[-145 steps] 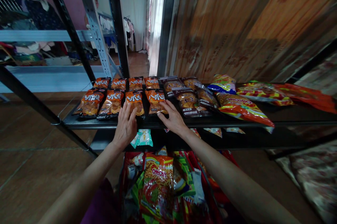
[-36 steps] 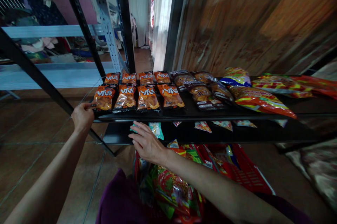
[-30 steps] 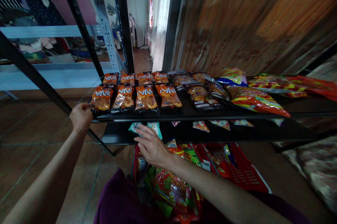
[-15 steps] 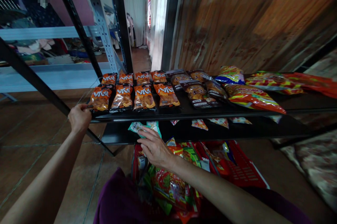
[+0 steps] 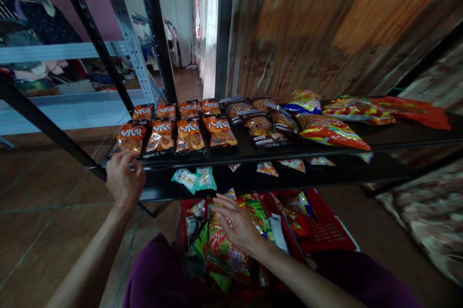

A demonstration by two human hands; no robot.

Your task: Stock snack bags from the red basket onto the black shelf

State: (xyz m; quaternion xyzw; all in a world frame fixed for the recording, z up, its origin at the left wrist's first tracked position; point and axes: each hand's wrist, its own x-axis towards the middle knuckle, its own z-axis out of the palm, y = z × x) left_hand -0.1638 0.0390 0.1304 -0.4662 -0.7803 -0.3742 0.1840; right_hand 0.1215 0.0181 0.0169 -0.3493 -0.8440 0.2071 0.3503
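My left hand (image 5: 125, 180) is at the front left corner of the upper shelf (image 5: 181, 159). Its bent fingertips reach the lower edge of an orange snack bag (image 5: 130, 138), and its thumb stands apart. Beside that bag, more orange bags (image 5: 189, 135) lie in two rows. Over a red basket (image 5: 325, 223) of packaged snacks hovers my right hand (image 5: 237, 223), fingers stretched and holding nothing visible. Beneath it lies a colourful snack packet (image 5: 226, 252). Two mint-green packets (image 5: 195, 180) overlap on the lower shelf (image 5: 159, 193), just beyond my right fingertips.
Brown snack bags (image 5: 260, 127) and larger orange and yellow bags (image 5: 331, 130) fill the upper shelf farther right. Small triangular packets (image 5: 267, 168) show on the lower shelf. A black post (image 5: 54, 119) rises at the left, and a brown curtain (image 5: 307, 33) hangs behind.
My right hand has drawn back from the mint-green packets and is now over the basket. My left hand has shifted right and down along the shelf corner. The view has moved slightly.
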